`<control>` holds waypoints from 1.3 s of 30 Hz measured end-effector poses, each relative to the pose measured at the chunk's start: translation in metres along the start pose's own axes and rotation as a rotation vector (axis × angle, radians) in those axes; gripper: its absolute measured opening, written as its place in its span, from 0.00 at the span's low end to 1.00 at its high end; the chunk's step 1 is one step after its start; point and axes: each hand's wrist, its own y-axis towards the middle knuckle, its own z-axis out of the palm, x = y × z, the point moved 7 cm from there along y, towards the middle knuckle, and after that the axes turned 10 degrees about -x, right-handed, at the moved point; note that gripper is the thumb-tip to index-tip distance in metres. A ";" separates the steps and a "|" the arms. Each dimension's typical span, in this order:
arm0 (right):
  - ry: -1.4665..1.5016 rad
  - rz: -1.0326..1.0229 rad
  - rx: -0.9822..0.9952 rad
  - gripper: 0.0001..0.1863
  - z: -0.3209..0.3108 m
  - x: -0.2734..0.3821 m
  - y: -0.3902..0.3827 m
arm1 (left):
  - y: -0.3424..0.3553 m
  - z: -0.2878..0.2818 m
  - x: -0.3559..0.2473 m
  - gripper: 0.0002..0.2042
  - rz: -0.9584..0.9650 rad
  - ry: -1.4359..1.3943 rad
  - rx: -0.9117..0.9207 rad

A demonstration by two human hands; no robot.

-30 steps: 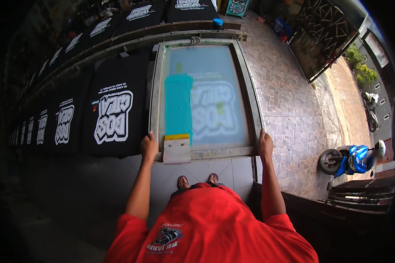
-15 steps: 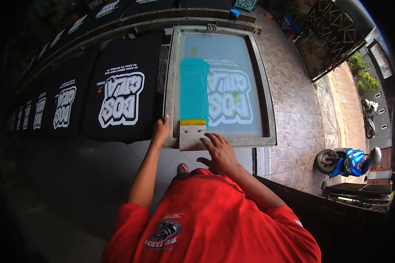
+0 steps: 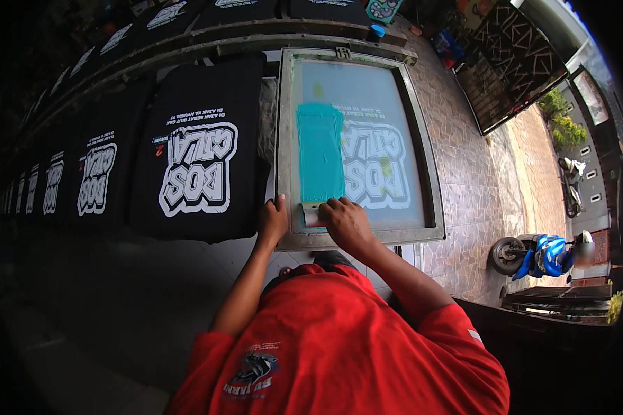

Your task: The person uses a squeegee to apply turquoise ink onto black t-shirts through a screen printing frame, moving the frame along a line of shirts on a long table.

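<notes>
A metal-framed printing screen (image 3: 285, 131) lies in front of me, with a pale blue mesh bearing a letter design. A thick teal ink band (image 3: 320, 152) covers the left part of the mesh. My left hand (image 3: 273, 221) is closed on the frame's near left corner, thumb on top. My right hand (image 3: 347, 223) is closed around a metal-handled squeegee (image 3: 312, 215) at the ink's near end; the hand hides much of the tool. Left of the screen lies a black T-shirt (image 3: 194, 90) with a white letter print.
More printed black T-shirts (image 3: 97, 159) run in a row to the left, and others lie beyond a rail (image 3: 256, 31). A blue-lidded container (image 3: 376, 32) stands by the screen's far edge. On the right are stone paving (image 3: 457, 180) and a blue motorbike (image 3: 547, 254).
My right hand has gone from hovering open beside the squeegee to gripping it, and the squeegee now tilts differently. My left hand stays on the frame. The whole view has shifted slightly.
</notes>
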 end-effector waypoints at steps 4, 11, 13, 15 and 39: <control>0.089 0.019 -0.003 0.02 -0.015 -0.031 0.065 | 0.001 -0.001 0.007 0.25 -0.085 0.022 0.094; -0.074 0.008 -0.146 0.03 0.023 -0.129 0.218 | -0.001 -0.005 -0.007 0.24 -0.042 0.082 0.034; -0.078 0.003 -0.135 0.02 0.038 -0.139 0.234 | -0.002 -0.006 -0.007 0.24 -0.069 0.078 0.030; -0.064 -0.051 -0.198 0.02 0.046 -0.142 0.234 | -0.002 -0.007 -0.010 0.24 -0.109 0.059 0.046; -0.092 -0.047 -0.094 0.03 0.033 -0.079 0.130 | 0.000 0.000 -0.001 0.21 -0.096 0.001 0.054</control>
